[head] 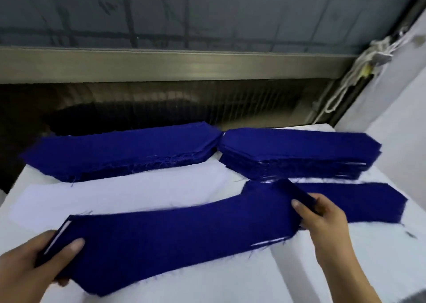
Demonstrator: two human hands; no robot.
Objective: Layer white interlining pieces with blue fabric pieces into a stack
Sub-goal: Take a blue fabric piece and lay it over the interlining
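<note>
Item: blue strip (184, 240), held over the table (345, 268), near side, centre.
- Long axis: 8 o'clock to 2 o'clock, the 2 o'clock end higher and folded over.
- Left hand (30, 263): pinches the 8 o'clock end, thumb over, fingers (60, 282) under. A white edge shows in the grip.
- Right hand (322, 219): fingers curled round the 2 o'clock end.
- White interlining (115, 194): flat on the table at 11 o'clock of the strip, partly under it, axis nearly 9 to 3. The left hand is nearer.
- Judgement: the strip wants a slight clockwise turn to match.
- Flat blue piece (359, 201): at 3 o'clock.
- Left stack (119, 150) and right stack (297, 155): at 12 o'clock.
</note>
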